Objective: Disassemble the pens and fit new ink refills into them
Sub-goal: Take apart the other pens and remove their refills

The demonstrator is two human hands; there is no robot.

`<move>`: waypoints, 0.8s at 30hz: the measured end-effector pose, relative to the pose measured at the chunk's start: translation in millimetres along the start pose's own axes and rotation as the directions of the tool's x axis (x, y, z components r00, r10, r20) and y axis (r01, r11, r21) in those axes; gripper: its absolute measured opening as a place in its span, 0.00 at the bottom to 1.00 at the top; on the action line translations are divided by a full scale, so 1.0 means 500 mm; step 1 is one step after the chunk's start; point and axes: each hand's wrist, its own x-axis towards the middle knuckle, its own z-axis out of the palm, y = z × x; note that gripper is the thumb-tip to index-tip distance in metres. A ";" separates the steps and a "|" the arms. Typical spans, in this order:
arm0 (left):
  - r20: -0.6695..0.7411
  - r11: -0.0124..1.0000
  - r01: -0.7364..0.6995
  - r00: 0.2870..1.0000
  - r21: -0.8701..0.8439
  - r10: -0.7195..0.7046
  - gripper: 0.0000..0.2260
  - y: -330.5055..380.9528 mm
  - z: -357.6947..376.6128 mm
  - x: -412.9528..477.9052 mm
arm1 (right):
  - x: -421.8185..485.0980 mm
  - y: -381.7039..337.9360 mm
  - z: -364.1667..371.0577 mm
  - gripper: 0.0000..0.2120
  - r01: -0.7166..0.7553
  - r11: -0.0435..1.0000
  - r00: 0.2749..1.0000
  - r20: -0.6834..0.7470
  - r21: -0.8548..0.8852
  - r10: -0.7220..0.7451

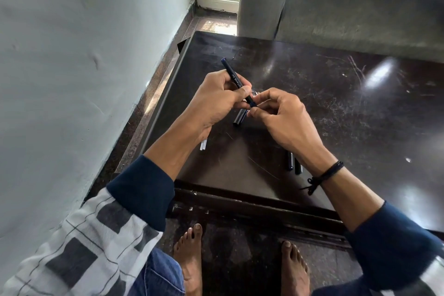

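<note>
Pen [236, 80], white barrel lettering, partly readable "Gel"

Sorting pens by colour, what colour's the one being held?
Black pen with dark blue ends, head view.

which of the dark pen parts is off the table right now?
The pen barrel with white lettering, gripped in the left hand; the right hand pinches its lower end. The others lie on the table.
</note>
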 end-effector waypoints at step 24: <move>0.004 0.999 -0.013 1.000 0.042 0.013 0.03 -0.001 0.001 0.002 | -0.005 -0.005 0.001 0.04 0.040 0.999 0.999 -0.035 -0.035 -0.041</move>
